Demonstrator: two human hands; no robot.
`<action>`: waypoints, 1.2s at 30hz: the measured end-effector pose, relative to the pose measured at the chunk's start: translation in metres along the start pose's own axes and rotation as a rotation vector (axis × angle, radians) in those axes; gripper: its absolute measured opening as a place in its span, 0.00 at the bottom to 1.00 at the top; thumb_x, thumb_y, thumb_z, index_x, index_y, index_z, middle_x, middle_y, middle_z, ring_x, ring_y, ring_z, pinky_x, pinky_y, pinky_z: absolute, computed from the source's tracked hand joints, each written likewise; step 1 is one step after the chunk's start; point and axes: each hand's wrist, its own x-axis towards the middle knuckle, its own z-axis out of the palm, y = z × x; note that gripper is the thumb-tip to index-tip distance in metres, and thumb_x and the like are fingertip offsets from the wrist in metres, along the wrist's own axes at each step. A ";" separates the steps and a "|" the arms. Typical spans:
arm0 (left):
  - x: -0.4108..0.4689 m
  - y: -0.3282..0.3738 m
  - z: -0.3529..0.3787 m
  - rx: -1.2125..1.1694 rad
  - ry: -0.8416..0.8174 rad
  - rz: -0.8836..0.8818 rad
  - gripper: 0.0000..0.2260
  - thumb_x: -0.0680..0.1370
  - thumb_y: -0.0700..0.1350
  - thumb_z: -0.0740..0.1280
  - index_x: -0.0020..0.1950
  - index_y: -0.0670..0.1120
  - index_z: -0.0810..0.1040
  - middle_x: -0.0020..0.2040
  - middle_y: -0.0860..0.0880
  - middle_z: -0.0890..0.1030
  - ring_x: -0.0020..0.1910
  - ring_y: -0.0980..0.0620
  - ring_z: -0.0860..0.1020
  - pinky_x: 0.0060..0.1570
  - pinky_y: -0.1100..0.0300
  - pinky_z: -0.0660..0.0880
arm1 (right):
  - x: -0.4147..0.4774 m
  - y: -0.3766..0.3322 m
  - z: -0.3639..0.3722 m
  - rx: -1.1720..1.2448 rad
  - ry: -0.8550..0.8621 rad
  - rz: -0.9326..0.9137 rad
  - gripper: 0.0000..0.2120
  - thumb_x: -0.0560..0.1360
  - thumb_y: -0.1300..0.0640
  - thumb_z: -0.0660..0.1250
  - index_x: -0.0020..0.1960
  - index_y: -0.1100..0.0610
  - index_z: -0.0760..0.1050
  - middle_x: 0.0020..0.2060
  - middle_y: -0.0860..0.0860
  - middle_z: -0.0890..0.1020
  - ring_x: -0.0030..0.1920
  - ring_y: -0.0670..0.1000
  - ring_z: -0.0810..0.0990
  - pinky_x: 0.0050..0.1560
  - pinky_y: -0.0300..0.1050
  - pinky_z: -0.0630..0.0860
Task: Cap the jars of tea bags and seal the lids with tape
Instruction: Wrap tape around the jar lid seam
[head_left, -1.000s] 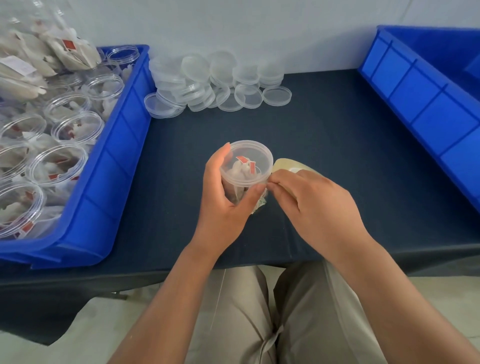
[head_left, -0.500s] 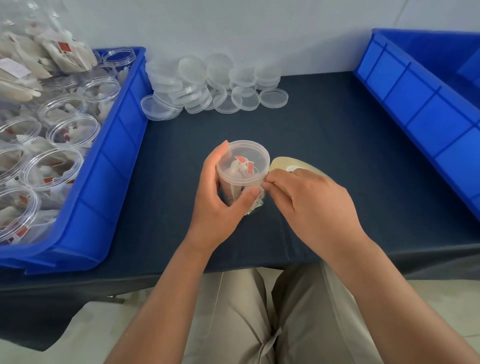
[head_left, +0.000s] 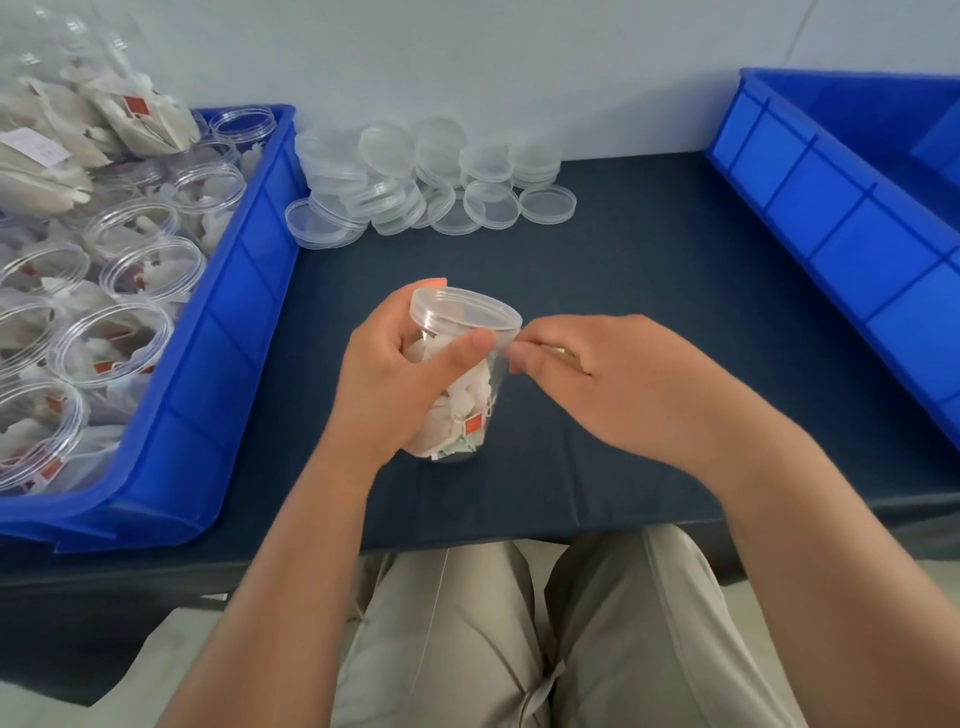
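A clear plastic jar (head_left: 460, 395) of white tea bags with red tags stands on the dark table, tilted away from me, its clear lid (head_left: 465, 314) on top. My left hand (head_left: 395, 374) grips the jar around its side, thumb across the front just under the lid. My right hand (head_left: 597, 379) is at the jar's right, thumb and forefinger pinched right beside the lid's edge. A sliver of the tan tape roll (head_left: 563, 355) shows under its fingers; most of the roll is hidden by that hand.
A blue bin (head_left: 208, 374) at the left holds several open jars of tea bags and a clear bag of them. Loose clear lids (head_left: 431, 182) lie piled at the back of the table. A second blue bin (head_left: 841, 228) stands at the right.
The jar has tipped so its side faces me instead of its top. My right hand has turned over the tape roll, hiding most of it, and stays pinched at the lid's edge.
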 end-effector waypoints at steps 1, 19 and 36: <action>-0.002 0.005 -0.003 -0.002 -0.014 -0.027 0.31 0.67 0.63 0.79 0.67 0.56 0.79 0.56 0.54 0.88 0.57 0.52 0.87 0.58 0.50 0.83 | 0.001 0.000 -0.003 0.018 -0.027 0.011 0.19 0.83 0.30 0.52 0.57 0.36 0.78 0.42 0.38 0.83 0.45 0.41 0.81 0.48 0.46 0.79; -0.030 0.022 -0.019 -0.562 -0.286 -0.522 0.31 0.72 0.62 0.77 0.63 0.39 0.85 0.52 0.38 0.84 0.46 0.42 0.85 0.44 0.50 0.84 | -0.007 0.019 -0.032 0.315 -0.425 -0.038 0.17 0.78 0.27 0.57 0.58 0.30 0.79 0.48 0.38 0.85 0.37 0.45 0.87 0.46 0.41 0.75; -0.010 0.007 -0.004 -0.388 -0.226 -0.478 0.29 0.74 0.67 0.70 0.65 0.47 0.84 0.63 0.37 0.85 0.60 0.41 0.86 0.56 0.48 0.83 | -0.013 0.026 -0.007 0.316 -0.311 0.029 0.15 0.83 0.32 0.55 0.56 0.32 0.80 0.45 0.44 0.85 0.32 0.43 0.79 0.45 0.41 0.78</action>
